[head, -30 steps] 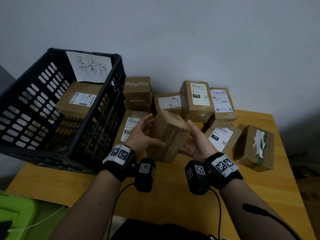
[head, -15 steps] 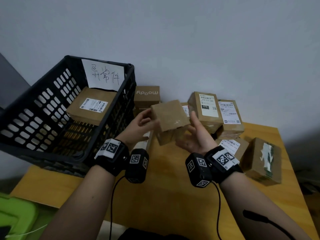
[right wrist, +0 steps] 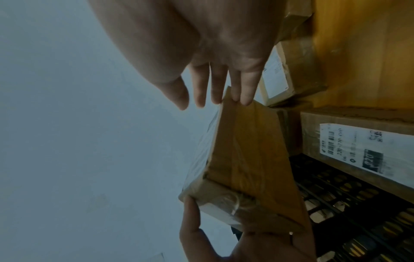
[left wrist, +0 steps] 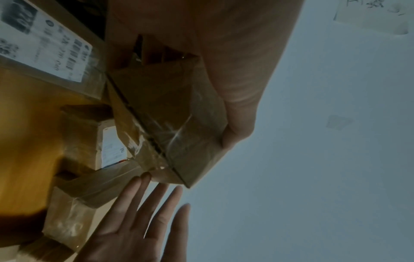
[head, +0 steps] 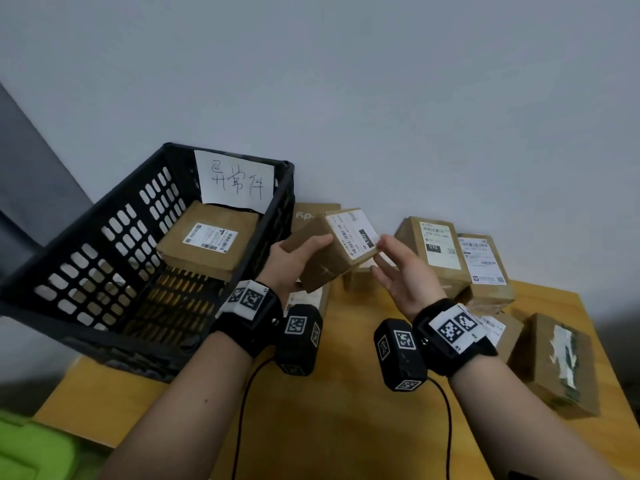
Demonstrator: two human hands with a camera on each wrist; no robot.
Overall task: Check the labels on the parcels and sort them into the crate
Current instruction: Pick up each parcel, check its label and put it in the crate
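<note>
One parcel (head: 332,249) | left hand (head: 294,261) grips | right hand (head: 403,271) fingertips touching

- A small parcel-sorting corner, by the look of it.
- Labelled cardboard parcels (head: 437,251) heaped on a wooden bench (head: 346,427).
- Black plastic crate (head: 104,271) bearing a handwritten paper sign (head: 235,180).
- Bare grey wall (head: 381,98) behind.

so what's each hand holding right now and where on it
The left hand grips the parcel from underneath at its left end, thumb on the top edge. The right hand is open, fingertips only at the parcel's right corner.
</note>
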